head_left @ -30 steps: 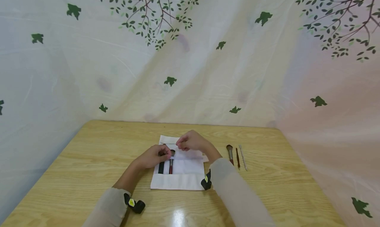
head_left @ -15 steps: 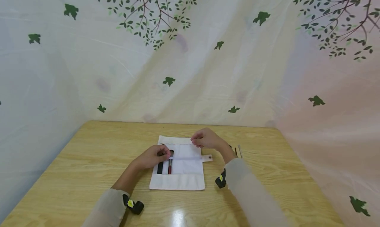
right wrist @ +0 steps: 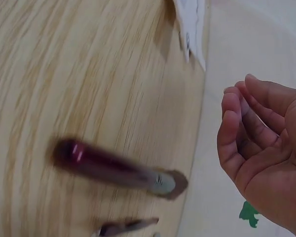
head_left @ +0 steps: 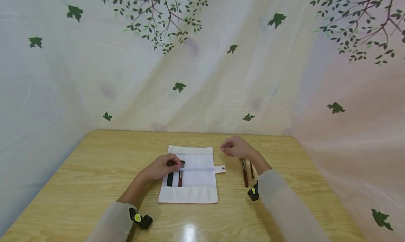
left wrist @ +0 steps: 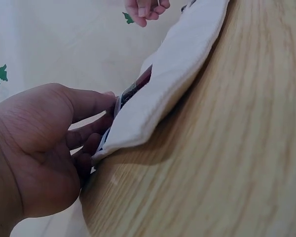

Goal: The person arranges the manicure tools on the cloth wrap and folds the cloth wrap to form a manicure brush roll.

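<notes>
A white fabric brush roll (head_left: 197, 195) lies unfolded on the table. In its left part sit a black strip-like item (head_left: 169, 180) and a makeup brush (head_left: 180, 179) with a dark red handle, both tucked behind the bottom flap. My left hand (head_left: 162, 167) pinches the roll beside the brush head, thumb on the upper side and fingers bent at the edge in the left wrist view. Nothing is in my right hand (head_left: 238, 148), loosely curled in the air right of the roll. Below it lies a larger red-handled brush (head_left: 245, 173), its bristles hidden in the head view.
A thin brown tool (head_left: 251, 170) lies right of the larger brush, partly covered by the right forearm. The roll's snap strap (head_left: 220, 169) sticks out to the right. A patterned cloth (head_left: 202, 94) hangs behind the wooden table (head_left: 110, 157).
My right hand has moved right, from above the roll to beyond its right edge, near the loose tools. My left hand stays at the roll beside the brush.
</notes>
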Tool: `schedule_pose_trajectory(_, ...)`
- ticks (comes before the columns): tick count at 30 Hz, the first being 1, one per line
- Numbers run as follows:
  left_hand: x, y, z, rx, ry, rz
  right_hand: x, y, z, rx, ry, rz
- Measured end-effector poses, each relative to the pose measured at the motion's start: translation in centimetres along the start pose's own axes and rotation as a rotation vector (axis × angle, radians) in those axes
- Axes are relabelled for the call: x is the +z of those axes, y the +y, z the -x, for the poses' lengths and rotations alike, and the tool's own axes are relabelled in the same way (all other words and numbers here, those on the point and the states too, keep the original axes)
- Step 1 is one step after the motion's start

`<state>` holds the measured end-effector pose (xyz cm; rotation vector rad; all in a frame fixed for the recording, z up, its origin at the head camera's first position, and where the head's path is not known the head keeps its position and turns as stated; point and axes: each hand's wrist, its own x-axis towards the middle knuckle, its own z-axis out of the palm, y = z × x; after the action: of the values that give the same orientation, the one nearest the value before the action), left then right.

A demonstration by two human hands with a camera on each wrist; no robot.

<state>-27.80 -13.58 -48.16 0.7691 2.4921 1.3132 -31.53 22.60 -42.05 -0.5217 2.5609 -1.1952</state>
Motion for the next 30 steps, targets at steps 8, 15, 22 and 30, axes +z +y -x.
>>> schedule_pose_trajectory(8, -0.1, 0.3, 0.2, -0.020, 0.020, -0.020, -1.3, 2.0, 1.7, -0.007, 0.030, 0.065)
schedule_pose_trajectory(15, -0.1, 0.8, 0.3, 0.017, 0.046, -0.059, -2.5, 3.0, 3.3, 0.006, 0.029, 0.039)
schedule_pose_trajectory(22, 0.0, 0.8, 0.0, 0.073, 0.043, -0.128, -3.3, 3.8, 4.3, 0.026, 0.036, 0.059)
schedule_pose_trajectory(30, 0.5, 1.8, -0.3, 0.071, 0.051, -0.217, -3.5, 4.6, 5.2, 0.026, 0.016, 0.049)
